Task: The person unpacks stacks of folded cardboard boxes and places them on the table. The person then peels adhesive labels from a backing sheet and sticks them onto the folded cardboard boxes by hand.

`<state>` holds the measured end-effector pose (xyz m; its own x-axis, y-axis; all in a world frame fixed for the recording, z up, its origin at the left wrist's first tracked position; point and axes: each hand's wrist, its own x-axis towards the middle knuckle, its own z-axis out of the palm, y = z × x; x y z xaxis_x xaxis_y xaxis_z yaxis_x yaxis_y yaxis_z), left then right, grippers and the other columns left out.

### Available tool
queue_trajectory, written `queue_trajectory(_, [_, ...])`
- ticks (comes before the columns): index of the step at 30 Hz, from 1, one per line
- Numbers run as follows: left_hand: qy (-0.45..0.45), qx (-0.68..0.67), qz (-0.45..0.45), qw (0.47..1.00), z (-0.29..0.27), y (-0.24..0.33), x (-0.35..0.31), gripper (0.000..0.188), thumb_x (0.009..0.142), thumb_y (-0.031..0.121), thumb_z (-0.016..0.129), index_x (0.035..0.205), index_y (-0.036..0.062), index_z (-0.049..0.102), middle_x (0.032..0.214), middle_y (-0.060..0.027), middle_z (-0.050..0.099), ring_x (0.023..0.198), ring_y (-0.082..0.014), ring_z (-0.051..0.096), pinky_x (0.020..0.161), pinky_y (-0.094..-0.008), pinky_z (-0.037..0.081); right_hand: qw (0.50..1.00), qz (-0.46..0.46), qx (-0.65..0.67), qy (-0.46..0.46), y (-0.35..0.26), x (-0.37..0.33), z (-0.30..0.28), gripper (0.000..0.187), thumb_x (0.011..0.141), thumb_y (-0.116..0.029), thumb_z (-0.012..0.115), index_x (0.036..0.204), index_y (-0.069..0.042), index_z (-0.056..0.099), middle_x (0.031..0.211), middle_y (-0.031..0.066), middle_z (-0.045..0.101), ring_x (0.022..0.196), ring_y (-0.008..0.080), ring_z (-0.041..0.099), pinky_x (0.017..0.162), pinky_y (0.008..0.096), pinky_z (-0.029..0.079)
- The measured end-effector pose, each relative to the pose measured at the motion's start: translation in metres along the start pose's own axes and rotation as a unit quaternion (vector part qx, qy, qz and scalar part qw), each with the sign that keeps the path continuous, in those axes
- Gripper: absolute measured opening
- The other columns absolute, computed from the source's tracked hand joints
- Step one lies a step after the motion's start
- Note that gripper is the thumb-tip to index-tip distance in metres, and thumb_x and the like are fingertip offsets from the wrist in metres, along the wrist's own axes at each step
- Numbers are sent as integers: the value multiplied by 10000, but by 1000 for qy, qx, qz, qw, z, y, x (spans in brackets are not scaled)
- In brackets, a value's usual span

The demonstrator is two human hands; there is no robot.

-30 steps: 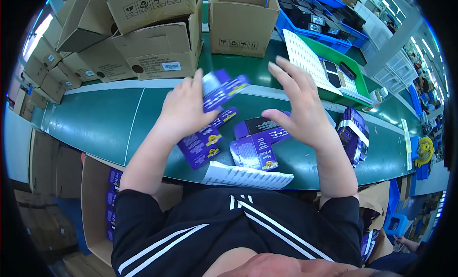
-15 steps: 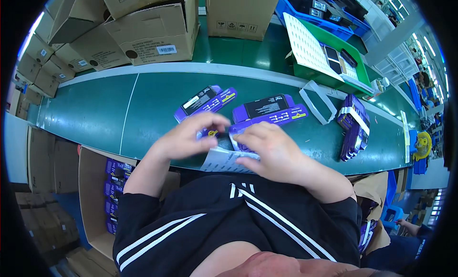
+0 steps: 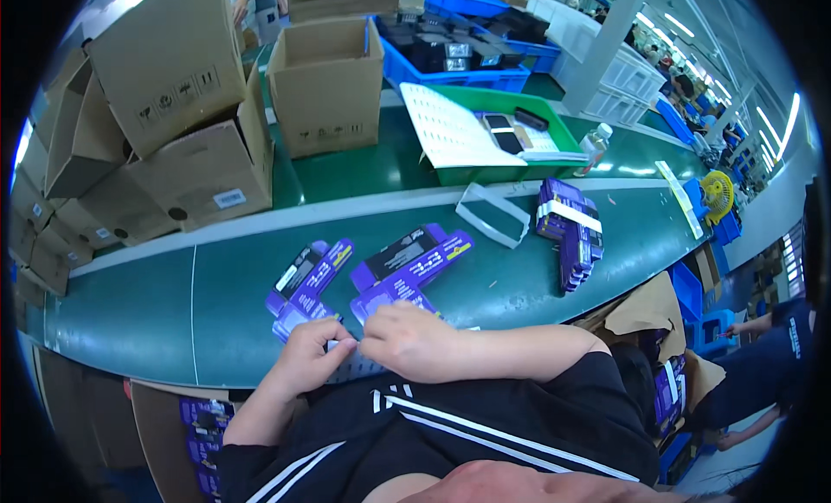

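Two flattened purple cartons lie on the green table: the left carton (image 3: 299, 288) just beyond my left hand (image 3: 313, 357), the larger right carton (image 3: 415, 265) beyond my right hand (image 3: 407, 340). Both hands are close together near the table's front edge, fingertips almost meeting. My left thumb and fingers are pinched together, and my right fingers are curled in. Whatever they pinch is too small or hidden to name. Below them, partly covered, shows a pale sheet with rows of print (image 3: 353, 367). My right hand overlaps the near end of the right carton.
A bundle of flat purple cartons (image 3: 571, 230) with a white band lies to the right, beside a loose white paper band (image 3: 493, 216). Behind stand a green bin (image 3: 485, 172), a bottle (image 3: 594, 148) and brown boxes (image 3: 325, 96). A yellow fan (image 3: 717, 196) is far right.
The view has swung, so the table's things appear lower and further left. My hands have come together over the printed sheet, and the left fingers, apart before, are now pinched.
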<state>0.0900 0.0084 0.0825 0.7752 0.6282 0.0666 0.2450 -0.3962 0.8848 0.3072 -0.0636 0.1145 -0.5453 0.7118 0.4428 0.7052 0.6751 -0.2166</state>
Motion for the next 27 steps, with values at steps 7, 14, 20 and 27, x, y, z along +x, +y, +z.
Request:
queue_trajectory(7, [-17, -36, -4, 999, -5, -1, 5, 66, 850, 92, 648, 822, 34, 666, 740, -69, 630, 645, -190, 548, 619, -291, 432, 999, -13, 42, -15, 9, -2, 7, 110, 810, -161, 601, 891, -89, 579, 911, 65, 561, 800, 245, 553, 741, 343, 448])
queue_trajectory(14, [-29, -77, -8, 997, 8, -21, 6, 134, 909, 166, 627, 867, 46, 671, 743, -19, 643, 656, -126, 535, 622, -266, 438, 988, -126, 51, -78, 4, -17, 0, 131, 820, -188, 601, 905, -97, 557, 855, 72, 537, 795, 260, 552, 770, 348, 452])
queue_trajectory(20, [8, -55, 3, 998, 11, -25, -5, 161, 920, 189, 628, 841, 53, 665, 726, -13, 634, 635, -129, 525, 612, -272, 437, 972, -103, 199, -68, 8, -4, -25, 203, 744, -66, 706, 941, -98, 669, 891, 46, 635, 809, 238, 610, 762, 324, 482])
queue_trajectory(27, [-75, -89, 65, 991, 6, -31, 10, 255, 977, 237, 574, 855, 46, 689, 766, -3, 646, 671, -108, 518, 648, -264, 434, 972, -126, 178, 87, 79, -37, -9, 215, 629, 20, 735, 815, -81, 700, 777, 40, 671, 663, 213, 600, 675, 305, 472])
